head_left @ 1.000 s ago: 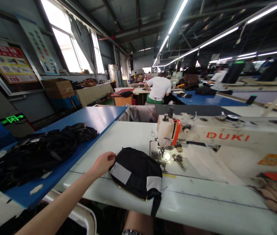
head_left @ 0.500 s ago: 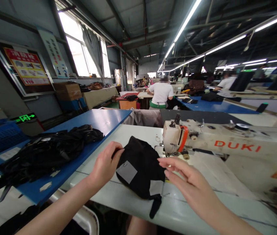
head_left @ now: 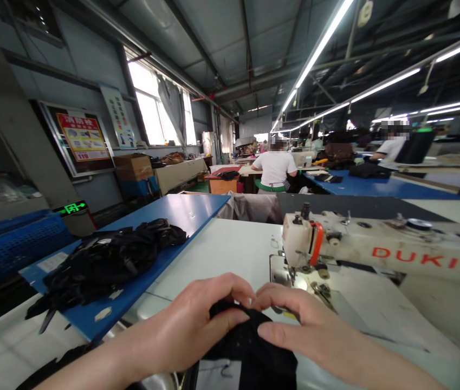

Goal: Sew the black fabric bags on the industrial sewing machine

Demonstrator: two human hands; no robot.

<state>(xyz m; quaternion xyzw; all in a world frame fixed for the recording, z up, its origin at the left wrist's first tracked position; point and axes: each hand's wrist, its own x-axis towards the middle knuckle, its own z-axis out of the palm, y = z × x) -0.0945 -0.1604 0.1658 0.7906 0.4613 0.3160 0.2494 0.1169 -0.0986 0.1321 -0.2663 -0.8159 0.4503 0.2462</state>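
A black fabric piece point(head_left: 270, 355) with a light grey patch point(head_left: 219, 374) is gripped at its top edge by both hands, close to the front of the pale table. My left hand point(head_left: 201, 317) pinches the cloth between thumb and fingers. Beside it, fingertips almost meeting, my right hand point(head_left: 298, 319) pinches the same edge. The lower end of the cloth runs out of view. Just beyond my right hand stands the sewing machine point(head_left: 306, 244), its needle area apart from the fabric.
On the blue table point(head_left: 189, 208) to the left lies a heap of black fabric pieces point(head_left: 111, 260). A blue plastic crate point(head_left: 18, 244) stands farther left. Ahead, a person in a white shirt point(head_left: 274, 168) sits facing away; another person point(head_left: 392, 143) is at the right.
The black fabric has come off the tabletop toward me, away from the machine. Both hands have drawn together at its top edge; the right one has closed on it. The view has shifted slightly.
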